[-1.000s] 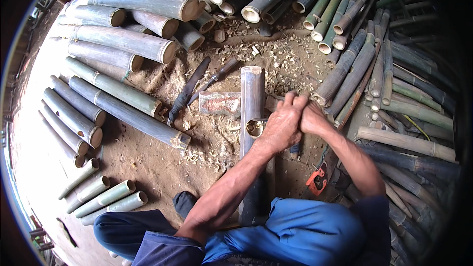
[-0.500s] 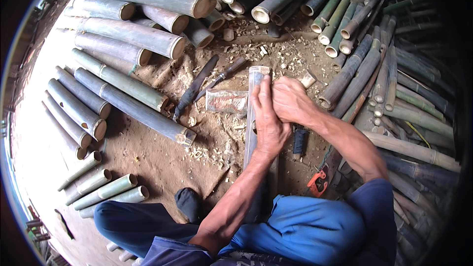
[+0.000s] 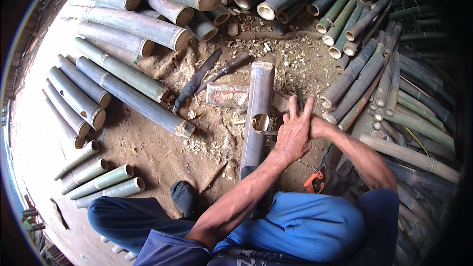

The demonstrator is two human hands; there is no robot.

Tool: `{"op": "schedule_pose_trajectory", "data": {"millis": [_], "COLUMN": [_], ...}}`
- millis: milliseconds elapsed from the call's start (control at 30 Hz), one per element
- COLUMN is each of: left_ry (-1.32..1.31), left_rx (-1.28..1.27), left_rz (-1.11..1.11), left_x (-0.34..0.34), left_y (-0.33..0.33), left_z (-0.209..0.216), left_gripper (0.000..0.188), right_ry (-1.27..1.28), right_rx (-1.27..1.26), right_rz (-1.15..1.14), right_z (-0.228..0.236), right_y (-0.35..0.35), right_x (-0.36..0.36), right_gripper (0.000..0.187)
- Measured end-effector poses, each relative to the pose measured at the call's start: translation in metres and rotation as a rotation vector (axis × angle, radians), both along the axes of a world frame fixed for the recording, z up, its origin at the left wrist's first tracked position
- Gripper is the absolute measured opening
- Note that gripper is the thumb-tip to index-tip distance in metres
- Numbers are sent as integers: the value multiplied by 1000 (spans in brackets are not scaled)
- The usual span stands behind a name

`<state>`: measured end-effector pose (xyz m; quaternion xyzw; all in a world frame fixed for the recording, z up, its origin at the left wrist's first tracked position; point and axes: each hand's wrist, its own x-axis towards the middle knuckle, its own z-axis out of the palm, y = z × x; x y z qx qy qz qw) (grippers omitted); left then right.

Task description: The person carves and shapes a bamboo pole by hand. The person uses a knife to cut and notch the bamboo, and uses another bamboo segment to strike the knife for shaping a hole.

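Observation:
A grey-green bamboo tube (image 3: 256, 152) points away from me, with a round hole cut in its upper side. It rests across a rough reddish-brown block (image 3: 226, 95), and a dark-covered foot (image 3: 248, 171) touches its near end. My left hand (image 3: 294, 135) is just right of the hole, two fingers stretched apart, lying over my right hand. My right hand (image 3: 321, 128) is largely hidden under it; its fingers do not show. From beneath both hands a thin-bladed tool (image 3: 269, 132) reaches to the edge of the hole; its handle is hidden.
A dark-wrapped knife (image 3: 188, 91) and a wooden-handled blade (image 3: 231, 66) lie on the ground left of the tube. Bamboo tubes (image 3: 133, 93) lie at left, and stacks (image 3: 354, 74) at right. Pale shavings litter the ground. An orange clamp-like tool (image 3: 314, 181) lies near my knee.
Both hands have come off the tube's upper part, moving right and towards me. The hole and the thin blade now show. My left fingers have spread apart.

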<state>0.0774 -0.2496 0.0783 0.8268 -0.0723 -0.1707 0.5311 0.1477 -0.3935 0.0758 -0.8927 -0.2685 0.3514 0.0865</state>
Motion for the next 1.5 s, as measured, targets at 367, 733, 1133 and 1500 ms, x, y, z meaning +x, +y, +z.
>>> {"op": "schedule_pose_trajectory", "data": {"millis": [367,733,1133,1500], "left_ry": [-22,186,31,121], "left_rx": [-115,0,-134,44], "left_rz": [15,-553,12,-808], "left_x": [-9,5,-28,11], "left_y": [14,38,31,57], "left_z": [-10,-4,9,-21], "left_gripper": [117,91,93,86], "right_ry": [16,146,196,328], "right_rx": [117,-414,-88,100], "right_rz": [209,-1800,159,-758], "right_z": [-1,-64,12,-44], "right_y": [7,121,22,50], "right_x": [-16,-77,-42,-112], "right_gripper": [40,55,48,39]}}
